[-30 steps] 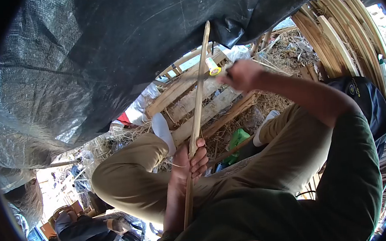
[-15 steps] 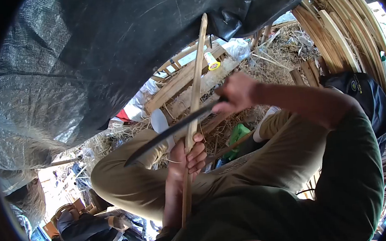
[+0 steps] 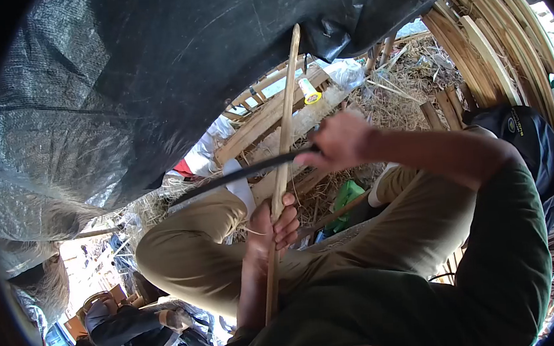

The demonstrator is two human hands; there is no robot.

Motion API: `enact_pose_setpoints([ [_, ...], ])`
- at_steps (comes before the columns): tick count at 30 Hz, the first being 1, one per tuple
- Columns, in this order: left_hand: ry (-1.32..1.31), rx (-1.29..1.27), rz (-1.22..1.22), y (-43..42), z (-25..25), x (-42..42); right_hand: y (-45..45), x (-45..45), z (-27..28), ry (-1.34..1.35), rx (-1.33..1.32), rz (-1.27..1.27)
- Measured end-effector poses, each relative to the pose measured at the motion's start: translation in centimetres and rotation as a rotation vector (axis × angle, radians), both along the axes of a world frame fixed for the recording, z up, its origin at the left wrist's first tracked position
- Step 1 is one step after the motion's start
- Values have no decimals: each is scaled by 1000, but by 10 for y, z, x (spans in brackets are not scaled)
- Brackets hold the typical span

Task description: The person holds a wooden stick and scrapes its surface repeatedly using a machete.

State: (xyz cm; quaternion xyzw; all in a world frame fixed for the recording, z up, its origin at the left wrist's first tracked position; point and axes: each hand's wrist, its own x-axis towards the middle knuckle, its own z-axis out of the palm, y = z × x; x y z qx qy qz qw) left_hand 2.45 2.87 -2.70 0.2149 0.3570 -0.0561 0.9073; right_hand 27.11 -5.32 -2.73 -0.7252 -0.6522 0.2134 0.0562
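A long, pale wooden stick [image 3: 289, 100] slants up from near my torso toward the black sheet. My left hand [image 3: 276, 224] is wrapped around its lower part, and a thin curled shaving shows beside the fingers. In my right hand [image 3: 338, 143], closed around a handle that the fingers mostly hide, is a machete [image 3: 244, 171]. Its dark, long blade crosses the stick a little above my left hand and points to the left. Whether the edge touches the wood I cannot tell.
Black plastic sheeting [image 3: 182, 44] hangs across the top left. Split wood strips [image 3: 507, 38] are stacked at the right, by a black backpack [image 3: 529, 146]. A yellow-rimmed cup [image 3: 311, 93] lies among planks and straw. Another person [image 3: 133, 334] sits at the lower left.
The machete blade has swung to a flatter angle, its tip higher and further left. My right hand has shifted slightly; my left hand keeps its grip on the stick.
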Motion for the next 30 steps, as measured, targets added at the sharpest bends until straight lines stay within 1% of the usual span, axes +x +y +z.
enact_pose_setpoints([
  [3, 39, -3, 58, -9, 2, 1, -12, -12, -21, -49, 266, 218],
  [4, -8, -83, 44, -6, 2, 0, -8, 3, -21, -10, 201, 202],
  [5, -10, -84, 36, -2, 0, -1, -3, 19, -30, -23, 202, 139],
  [7, -20, -89, 27, 2, -5, -2, 9, 31, -25, -54, 201, 22],
  [8, -16, -80, 26, 0, -4, -4, 5, 26, -23, -56, 159, 33],
  [11, -10, -44, 13, 0, -3, -1, -5, -12, -10, -35, 198, 80],
  [12, -5, -62, 32, -3, -3, -2, -9, -14, -9, -70, 254, 182],
  [15, 3, -89, 49, 0, 1, 0, -1, 22, -36, -25, 261, 152],
  [16, -3, -92, 37, 4, -1, 1, 7, 37, -40, -61, 207, 54],
  [17, -7, -100, 26, 4, -2, -1, 3, 37, -46, -63, 165, 38],
  [19, -10, -58, 8, 5, -1, -1, 2, 27, -28, -73, 94, 12],
  [20, -2, -35, -7, 5, -2, 0, 0, 10, -18, -73, 130, 2],
  [23, 40, -45, 16, -2, 2, 0, -7, -3, -24, -72, 244, 218],
  [24, 51, -57, 32, -3, 3, 1, -6, 13, -40, 7, 400, 214],
  [27, 54, -60, 15, 0, 3, -1, 15, 59, -64, -147, 19, -99],
  [28, 70, -46, 6, -2, 4, -2, 17, 60, -50, -180, 96, -146],
  [30, 92, -6, -11, -2, 6, 1, 15, 38, -25, -154, 39, -46],
])
